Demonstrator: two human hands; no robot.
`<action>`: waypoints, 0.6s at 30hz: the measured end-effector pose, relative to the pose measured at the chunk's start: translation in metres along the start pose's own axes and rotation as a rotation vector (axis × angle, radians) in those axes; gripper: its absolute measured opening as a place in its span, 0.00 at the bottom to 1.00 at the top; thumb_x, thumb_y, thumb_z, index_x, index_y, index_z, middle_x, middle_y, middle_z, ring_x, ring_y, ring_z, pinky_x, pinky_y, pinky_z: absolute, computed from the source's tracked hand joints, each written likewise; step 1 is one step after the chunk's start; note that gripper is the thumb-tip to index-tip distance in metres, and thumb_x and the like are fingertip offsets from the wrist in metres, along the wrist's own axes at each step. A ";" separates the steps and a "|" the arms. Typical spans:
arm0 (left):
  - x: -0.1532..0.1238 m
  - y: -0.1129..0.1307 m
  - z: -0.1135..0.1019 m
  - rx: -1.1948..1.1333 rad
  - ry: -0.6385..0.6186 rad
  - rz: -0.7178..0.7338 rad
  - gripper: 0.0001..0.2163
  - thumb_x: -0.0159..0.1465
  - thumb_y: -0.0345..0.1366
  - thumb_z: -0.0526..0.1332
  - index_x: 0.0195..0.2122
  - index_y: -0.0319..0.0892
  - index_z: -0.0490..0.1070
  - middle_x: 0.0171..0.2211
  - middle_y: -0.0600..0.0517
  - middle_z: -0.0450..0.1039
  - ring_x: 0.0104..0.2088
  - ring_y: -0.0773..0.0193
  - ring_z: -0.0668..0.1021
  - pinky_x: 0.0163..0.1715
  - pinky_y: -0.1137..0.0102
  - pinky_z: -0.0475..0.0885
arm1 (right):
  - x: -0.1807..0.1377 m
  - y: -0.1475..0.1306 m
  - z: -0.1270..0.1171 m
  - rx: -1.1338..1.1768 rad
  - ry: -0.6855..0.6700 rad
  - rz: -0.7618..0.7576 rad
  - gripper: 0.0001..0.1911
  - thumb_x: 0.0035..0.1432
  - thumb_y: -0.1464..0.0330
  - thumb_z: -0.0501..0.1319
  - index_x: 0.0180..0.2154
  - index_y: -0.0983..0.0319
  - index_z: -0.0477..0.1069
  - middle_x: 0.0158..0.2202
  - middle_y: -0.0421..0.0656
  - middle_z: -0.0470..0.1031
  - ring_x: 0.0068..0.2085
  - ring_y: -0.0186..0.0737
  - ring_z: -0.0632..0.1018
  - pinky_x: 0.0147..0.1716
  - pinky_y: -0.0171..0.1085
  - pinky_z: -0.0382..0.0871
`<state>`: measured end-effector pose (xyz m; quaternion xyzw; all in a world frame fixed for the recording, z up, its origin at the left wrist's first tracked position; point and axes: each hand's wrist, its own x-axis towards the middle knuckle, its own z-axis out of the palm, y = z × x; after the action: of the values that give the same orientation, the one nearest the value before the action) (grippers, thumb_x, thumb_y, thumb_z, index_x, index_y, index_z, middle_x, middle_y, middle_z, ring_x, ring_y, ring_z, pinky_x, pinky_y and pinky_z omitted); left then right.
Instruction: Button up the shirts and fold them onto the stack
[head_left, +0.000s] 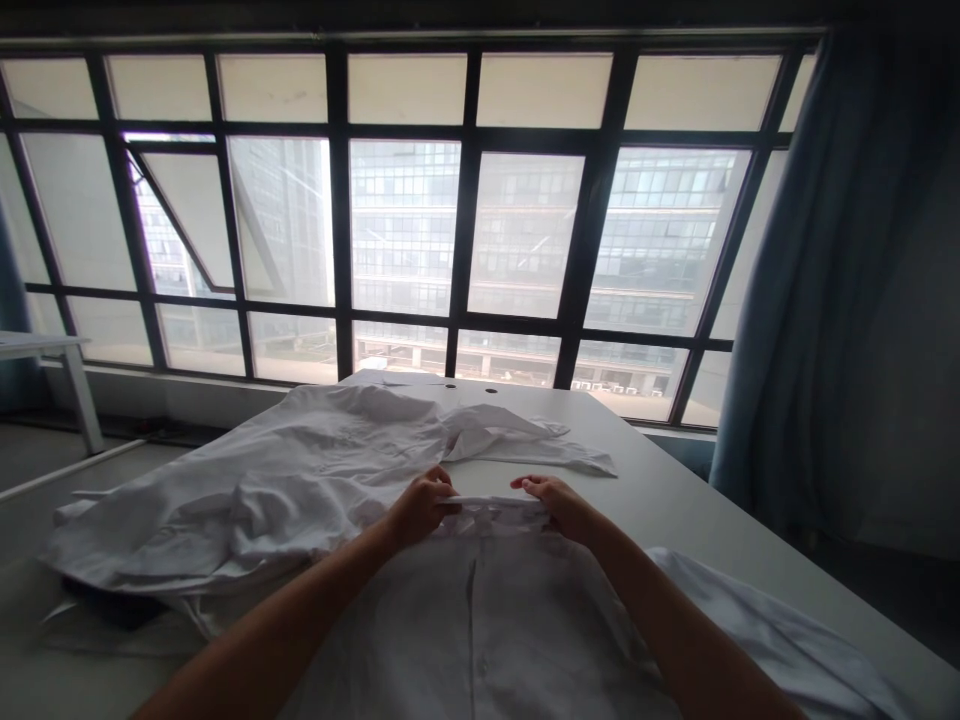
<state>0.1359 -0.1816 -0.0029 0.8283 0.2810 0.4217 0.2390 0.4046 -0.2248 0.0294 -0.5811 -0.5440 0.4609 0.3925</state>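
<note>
A white collared shirt (517, 620) lies front up on the near part of the table, its closed front running down the middle. At the left end of its collar, my left hand (424, 508) is closed, pinching the fabric between thumb and fingers. My right hand (559, 508) grips the collar's other end, with the thumb and a forefinger above and the other fingers partly hidden behind the cloth. Between both hands the collar band is raised and stretched nearly straight. One sleeve (757, 625) spreads out to the right, past my forearm.
A rumpled heap of white clothing (300, 480) covers the table's left side, with something dark (112, 603) under its near edge. The white table (675, 510) reaches toward large windows (405, 230). A blue curtain (787, 300) hangs right; another table (45, 343) stands far left.
</note>
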 end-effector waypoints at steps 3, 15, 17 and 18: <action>-0.001 0.002 -0.002 0.035 -0.016 0.054 0.11 0.64 0.41 0.62 0.29 0.42 0.79 0.36 0.46 0.72 0.34 0.61 0.74 0.39 0.68 0.68 | 0.001 0.001 -0.003 -0.040 0.016 -0.037 0.21 0.56 0.52 0.59 0.41 0.61 0.76 0.31 0.45 0.76 0.25 0.36 0.72 0.20 0.31 0.60; 0.003 0.006 0.001 0.174 0.338 -0.097 0.10 0.63 0.36 0.60 0.44 0.43 0.77 0.44 0.44 0.72 0.47 0.52 0.71 0.51 0.61 0.64 | -0.009 -0.007 -0.011 -0.328 -0.071 0.013 0.19 0.46 0.55 0.70 0.20 0.64 0.72 0.16 0.42 0.71 0.20 0.33 0.70 0.20 0.31 0.62; -0.001 0.018 0.006 0.287 0.332 -0.047 0.14 0.62 0.35 0.62 0.50 0.44 0.75 0.49 0.43 0.71 0.51 0.49 0.69 0.54 0.59 0.60 | -0.010 -0.008 -0.007 -0.355 -0.082 0.030 0.19 0.49 0.56 0.69 0.20 0.63 0.71 0.16 0.43 0.73 0.20 0.34 0.72 0.19 0.31 0.63; -0.003 0.026 0.009 0.332 0.279 -0.010 0.14 0.62 0.35 0.63 0.49 0.45 0.75 0.49 0.43 0.71 0.52 0.49 0.68 0.55 0.58 0.59 | -0.010 -0.008 -0.004 -0.359 -0.084 0.028 0.18 0.50 0.56 0.68 0.20 0.63 0.71 0.16 0.43 0.73 0.19 0.34 0.72 0.18 0.31 0.63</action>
<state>0.1491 -0.2035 0.0069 0.7884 0.3811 0.4791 0.0599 0.4066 -0.2335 0.0397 -0.6298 -0.6251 0.3856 0.2528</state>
